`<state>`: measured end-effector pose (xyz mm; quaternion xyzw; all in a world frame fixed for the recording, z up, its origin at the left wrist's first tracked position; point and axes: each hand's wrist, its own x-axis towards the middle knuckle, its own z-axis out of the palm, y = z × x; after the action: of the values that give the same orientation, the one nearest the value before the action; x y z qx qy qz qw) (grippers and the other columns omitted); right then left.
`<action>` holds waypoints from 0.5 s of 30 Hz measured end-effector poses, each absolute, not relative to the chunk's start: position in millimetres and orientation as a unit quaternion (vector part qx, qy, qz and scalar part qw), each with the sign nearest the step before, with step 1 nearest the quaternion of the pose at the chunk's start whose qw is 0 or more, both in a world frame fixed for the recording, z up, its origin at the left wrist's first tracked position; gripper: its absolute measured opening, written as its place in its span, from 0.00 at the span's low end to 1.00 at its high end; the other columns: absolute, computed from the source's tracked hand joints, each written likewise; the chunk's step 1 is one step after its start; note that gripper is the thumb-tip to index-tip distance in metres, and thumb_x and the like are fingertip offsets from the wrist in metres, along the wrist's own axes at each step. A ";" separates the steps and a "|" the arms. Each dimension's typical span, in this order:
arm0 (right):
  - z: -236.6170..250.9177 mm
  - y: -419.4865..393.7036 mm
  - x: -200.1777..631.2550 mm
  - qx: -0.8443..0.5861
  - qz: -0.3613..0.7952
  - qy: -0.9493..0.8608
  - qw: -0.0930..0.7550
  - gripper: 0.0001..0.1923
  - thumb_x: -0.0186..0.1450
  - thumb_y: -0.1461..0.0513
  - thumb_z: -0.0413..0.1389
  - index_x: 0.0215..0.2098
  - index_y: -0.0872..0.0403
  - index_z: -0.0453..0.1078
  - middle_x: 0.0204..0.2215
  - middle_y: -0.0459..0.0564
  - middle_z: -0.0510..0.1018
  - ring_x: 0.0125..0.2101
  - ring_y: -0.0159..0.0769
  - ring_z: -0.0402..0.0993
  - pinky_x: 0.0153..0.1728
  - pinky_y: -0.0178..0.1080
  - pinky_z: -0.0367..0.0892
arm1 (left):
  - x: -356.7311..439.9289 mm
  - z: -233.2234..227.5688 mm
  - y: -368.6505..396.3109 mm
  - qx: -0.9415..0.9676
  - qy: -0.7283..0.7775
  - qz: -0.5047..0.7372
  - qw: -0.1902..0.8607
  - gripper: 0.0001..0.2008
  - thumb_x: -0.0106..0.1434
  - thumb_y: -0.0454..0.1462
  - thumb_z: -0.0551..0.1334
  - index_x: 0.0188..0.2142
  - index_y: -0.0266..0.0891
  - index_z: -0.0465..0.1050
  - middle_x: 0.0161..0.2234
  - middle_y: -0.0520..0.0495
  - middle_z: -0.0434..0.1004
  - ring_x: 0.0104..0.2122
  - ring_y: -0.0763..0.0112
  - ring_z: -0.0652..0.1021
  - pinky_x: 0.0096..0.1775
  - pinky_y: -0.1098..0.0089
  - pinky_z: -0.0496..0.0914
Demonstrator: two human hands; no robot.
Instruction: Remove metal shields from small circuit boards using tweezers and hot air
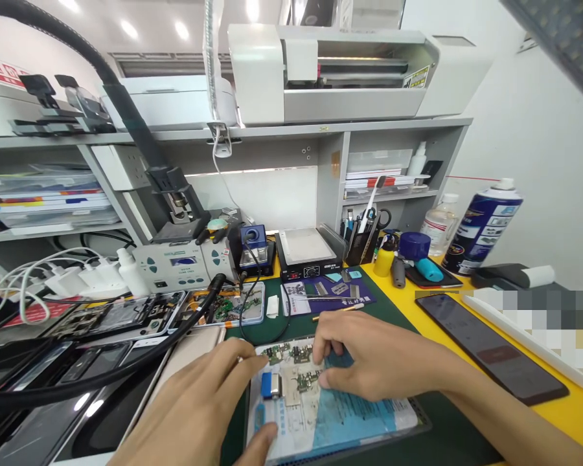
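Observation:
A tray with a blue and white printed sheet (350, 417) lies on the green mat, bearing several small circuit boards. My left hand (208, 388) is at its left edge, thumb and fingers apart, with nothing in it. Near those fingertips is one circuit board (276, 353), with a blue and silver connector (271, 386) below it. My right hand (364, 356) hovers over the tray with bent fingers and a gap before the thumb. The thumb tip is at the edge of another circuit board (307, 380). A further circuit board (301, 353) sits by its index finger.
Phones and phone parts (92, 369) crowd the left, crossed by a thick black hose (165, 359). Behind the tray are a soldering station (187, 262), a heating plate (308, 249) and a purple card (330, 294). A dark phone (490, 346) and a spray can (483, 226) stand right.

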<state>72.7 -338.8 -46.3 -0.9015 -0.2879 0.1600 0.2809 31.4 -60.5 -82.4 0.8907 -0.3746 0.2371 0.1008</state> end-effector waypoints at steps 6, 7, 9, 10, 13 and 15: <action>-45.3 -340.0 75.6 -0.882 0.168 -0.290 0.331 0.11 0.65 0.57 0.61 0.42 0.54 0.75 0.37 0.50 0.77 0.36 0.39 0.71 0.33 0.36 0.64 | 47.9 -68.0 -76.1 0.856 -0.451 0.211 0.136 0.06 0.64 0.33 0.63 0.41 0.42 0.74 0.34 0.50 0.77 0.35 0.66 0.79 0.43 0.64 0.76; -44.4 -340.6 76.2 -0.871 0.180 -0.291 0.353 0.12 0.66 0.56 0.60 0.44 0.55 0.74 0.37 0.51 0.77 0.35 0.38 0.71 0.33 0.36 0.64 | 50.1 -68.8 -75.4 0.843 -0.466 0.228 0.145 0.07 0.65 0.32 0.62 0.43 0.41 0.74 0.35 0.49 0.77 0.36 0.66 0.78 0.46 0.62 0.75; -42.5 -341.4 77.1 -0.842 0.207 -0.293 0.403 0.13 0.67 0.56 0.59 0.46 0.56 0.75 0.35 0.51 0.77 0.33 0.36 0.71 0.32 0.36 0.64 | 54.3 -73.5 -72.4 0.831 -0.467 0.253 0.164 0.09 0.66 0.31 0.61 0.46 0.39 0.74 0.37 0.47 0.77 0.37 0.65 0.78 0.49 0.59 0.73; -41.7 -341.5 77.2 -0.827 0.220 -0.291 0.429 0.12 0.68 0.57 0.59 0.45 0.56 0.75 0.34 0.51 0.77 0.32 0.36 0.71 0.32 0.35 0.65 | 56.1 -76.9 -70.7 0.832 -0.456 0.261 0.175 0.10 0.67 0.30 0.61 0.47 0.39 0.74 0.39 0.45 0.77 0.38 0.64 0.78 0.50 0.57 0.73; -40.8 -340.3 76.5 -0.792 0.254 -0.262 0.489 0.10 0.69 0.57 0.59 0.41 0.58 0.74 0.32 0.51 0.78 0.32 0.36 0.72 0.34 0.36 0.66 | 59.8 -88.0 -65.9 0.834 -0.430 0.287 0.195 0.12 0.67 0.29 0.62 0.50 0.39 0.73 0.43 0.44 0.78 0.43 0.62 0.78 0.53 0.55 0.71; -41.3 -338.9 76.2 -0.782 0.267 -0.243 0.508 0.10 0.69 0.57 0.58 0.40 0.58 0.74 0.32 0.51 0.79 0.32 0.35 0.72 0.33 0.35 0.66 | 60.4 -93.6 -63.7 0.823 -0.440 0.308 0.185 0.15 0.66 0.29 0.63 0.51 0.38 0.72 0.44 0.44 0.79 0.46 0.61 0.78 0.56 0.54 0.69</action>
<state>76.2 -338.9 -41.3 -0.7822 -0.2427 0.2668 0.5081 60.4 -63.7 -93.6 0.8230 -0.4396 0.3083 0.1854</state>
